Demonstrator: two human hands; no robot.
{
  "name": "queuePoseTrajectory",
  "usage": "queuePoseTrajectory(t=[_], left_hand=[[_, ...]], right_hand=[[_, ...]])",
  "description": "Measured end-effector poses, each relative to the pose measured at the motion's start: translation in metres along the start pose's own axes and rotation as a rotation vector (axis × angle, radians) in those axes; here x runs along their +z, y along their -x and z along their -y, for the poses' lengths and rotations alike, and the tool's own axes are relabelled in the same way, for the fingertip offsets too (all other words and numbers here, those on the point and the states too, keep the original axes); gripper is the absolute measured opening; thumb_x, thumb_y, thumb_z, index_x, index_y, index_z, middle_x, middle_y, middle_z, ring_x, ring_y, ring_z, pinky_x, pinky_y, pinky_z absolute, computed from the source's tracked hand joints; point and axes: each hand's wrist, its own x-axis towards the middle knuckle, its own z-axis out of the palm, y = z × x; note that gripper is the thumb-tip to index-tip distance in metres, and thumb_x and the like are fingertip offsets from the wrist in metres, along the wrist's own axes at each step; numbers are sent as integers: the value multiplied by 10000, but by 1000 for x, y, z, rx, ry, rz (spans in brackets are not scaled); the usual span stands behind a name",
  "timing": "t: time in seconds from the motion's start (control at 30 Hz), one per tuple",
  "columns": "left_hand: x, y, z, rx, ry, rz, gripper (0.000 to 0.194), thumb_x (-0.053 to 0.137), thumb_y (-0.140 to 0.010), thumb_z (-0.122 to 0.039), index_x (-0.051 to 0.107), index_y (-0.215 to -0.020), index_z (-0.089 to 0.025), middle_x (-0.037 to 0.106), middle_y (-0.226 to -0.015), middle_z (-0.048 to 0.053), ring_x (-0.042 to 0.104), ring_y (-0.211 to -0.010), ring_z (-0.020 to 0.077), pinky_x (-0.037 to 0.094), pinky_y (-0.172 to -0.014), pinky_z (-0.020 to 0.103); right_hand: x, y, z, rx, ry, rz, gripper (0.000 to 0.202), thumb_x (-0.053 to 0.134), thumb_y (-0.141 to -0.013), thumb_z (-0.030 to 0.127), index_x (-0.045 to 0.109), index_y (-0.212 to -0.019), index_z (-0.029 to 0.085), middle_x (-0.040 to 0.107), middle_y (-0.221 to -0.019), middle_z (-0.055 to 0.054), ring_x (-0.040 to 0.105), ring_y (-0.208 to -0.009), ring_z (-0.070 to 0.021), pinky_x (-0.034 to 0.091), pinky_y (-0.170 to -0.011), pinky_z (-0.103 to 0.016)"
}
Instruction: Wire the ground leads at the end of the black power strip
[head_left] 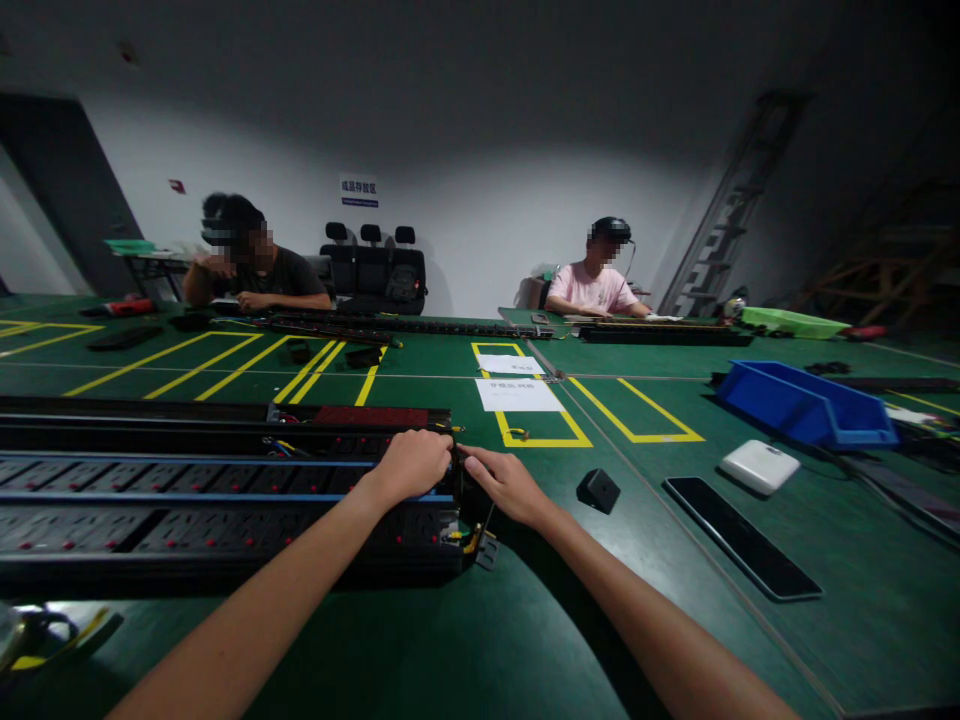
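Note:
Long black power strips point(225, 528) with rows of sockets and small red switches lie side by side on the left of the green table. My left hand point(416, 462) is closed over the right end of a rear strip, knuckles up. Just beyond that end, my right hand point(506, 482) has its thumb and forefinger closed on a dark end piece point(466, 492), mostly hidden by the fingers. Yellow wires point(472, 541) and a small black plate point(487, 553) stick out at the front strip's end.
To the right are a small black block point(598, 490), a phone point(742, 538), a white case point(760, 467) and a blue bin point(806, 405). Paper sheets point(521, 395) lie ahead inside yellow tape. Two people point(259, 270) point(596, 280) sit across the table.

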Motion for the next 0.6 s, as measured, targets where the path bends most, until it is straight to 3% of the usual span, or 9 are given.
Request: queuePoseTrajectory(t=[0.27,0.37,0.47,0.53,0.6], left_hand=[[2,0,1,12,-5,-16,306,392,-938,-233,696,-953,-202,756,-960,123,728,-888,302,545,-799,408],[0,0,0,5,1,-2,314,382,-944,-237,692,-973,-202,756,-969,122,728,-890,298,544,-807,405],[-1,1,-1,-11,5,4,319,375,-945,-243,682,-1016,-198,755,-984,133,724,-901,306,542,-818,420],[-1,1,-1,-23,4,0,314,379,-940,-241,674,-1034,-193,754,-983,140,723,-902,312,542,-815,428],[-1,1,-2,-20,4,-7,310,379,-939,-240,675,-1017,-189,753,-986,144,722,-902,317,544,-805,432]], right_hand=[[2,-1,-8,110,-104,-31,574,337,-1019,593,575,-1415,252,754,-1161,-73,707,-1044,-287,538,-913,-456],[3,0,-9,90,-86,-24,593,360,-1002,623,566,-1423,260,734,-1199,-82,695,-1050,-293,526,-927,-462],[3,0,-8,157,-213,-15,650,326,-987,666,538,-1445,255,729,-1169,-93,704,-734,-225,574,-702,-391],[3,-1,-8,220,-322,-12,697,306,-975,694,496,-1477,248,719,-1164,-102,605,-525,-153,528,-524,-330],[2,-2,-8,235,-373,1,717,318,-963,713,504,-1469,240,715,-1152,-107,542,-466,-118,475,-458,-293]])
